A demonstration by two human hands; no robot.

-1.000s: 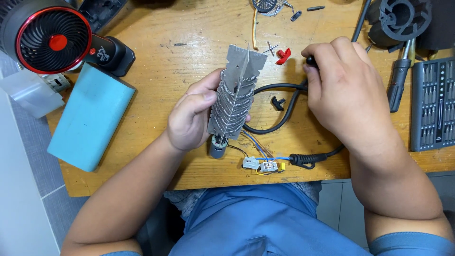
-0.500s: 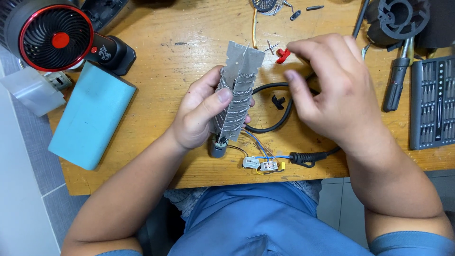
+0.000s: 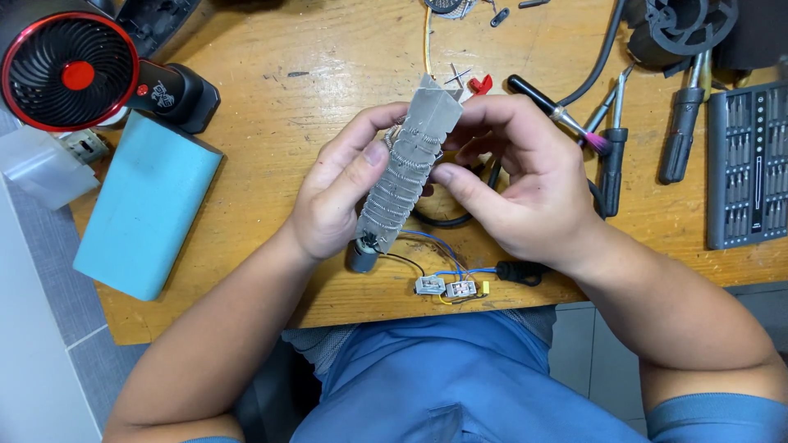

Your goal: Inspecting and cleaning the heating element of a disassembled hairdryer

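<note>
While both hands meet over the middle of the wooden bench (image 3: 328,74), the head view shows the left hand (image 3: 336,197) curled around the grey heating element (image 3: 406,168), thumb pressed on its coiled side and fingers behind it. The right hand (image 3: 525,184) pinches the same element from the other side, thumb and fingertips closed onto its upper part. It is held tilted above the bench, its small motor end (image 3: 361,256) lowest, with thin blue and black wires (image 3: 435,254) trailing to white connectors (image 3: 446,287) near the bench edge. A pink-tipped brush (image 3: 566,119) lies just beyond the right hand.
</note>
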